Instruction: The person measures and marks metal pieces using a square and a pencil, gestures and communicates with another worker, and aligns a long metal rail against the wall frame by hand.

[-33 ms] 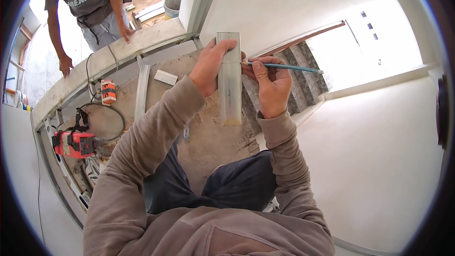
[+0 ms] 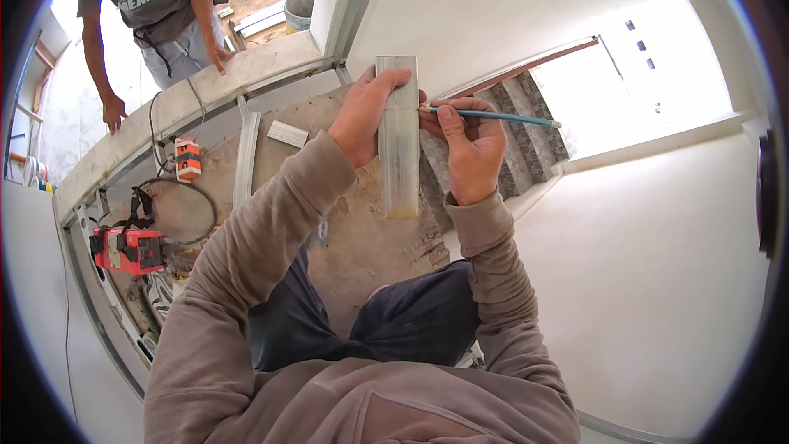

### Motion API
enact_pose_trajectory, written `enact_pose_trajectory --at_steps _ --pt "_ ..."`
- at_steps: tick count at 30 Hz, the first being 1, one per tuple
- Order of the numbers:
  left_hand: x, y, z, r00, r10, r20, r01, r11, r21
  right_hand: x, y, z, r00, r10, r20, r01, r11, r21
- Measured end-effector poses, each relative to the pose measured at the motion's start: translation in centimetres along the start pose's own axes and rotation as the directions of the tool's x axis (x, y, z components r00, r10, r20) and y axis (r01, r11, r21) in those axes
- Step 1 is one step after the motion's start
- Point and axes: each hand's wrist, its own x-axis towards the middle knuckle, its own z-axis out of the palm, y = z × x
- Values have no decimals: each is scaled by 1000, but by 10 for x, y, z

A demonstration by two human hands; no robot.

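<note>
Above your dark trousers (image 2: 419, 312) and the rough, dusty floor (image 2: 349, 271), your left hand (image 2: 362, 123) grips a smooth, dull-silver metal strip (image 2: 401, 168), thumb laid across its face, while your right hand (image 2: 474, 148) pinches a slim, blue pencil (image 2: 518, 118) between thumb and fingers. The flat, straight-sided strip is held in front of you, its long axis running directly away from your body, and the pencil lies crosswise, its point aimed left at the strip's right edge. Beyond your left hand lies a short, ribbed offcut (image 2: 288, 134), and farther off a co-worker (image 2: 156, 16) in grey stands behind a pale ledge (image 2: 275, 62).
</note>
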Motion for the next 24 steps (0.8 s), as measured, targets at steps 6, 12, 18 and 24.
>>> enact_pose_trajectory --at_steps 6,12,18,24 --pt "-5 6 -3 1000 9 -1 -9 1000 -1 1 2 7 999 -34 39 36 999 -27" --pt "-6 11 -6 1000 -13 -14 13 1000 -16 -2 -1 14 996 -66 62 72 993 -95" --pt "-11 13 -5 1000 -14 -20 14 1000 -18 -3 -1 20 994 -103 43 106 991 -79" --pt "-13 15 -7 1000 0 -31 0 1000 -3 -8 -6 21 993 -90 83 100 985 -138"
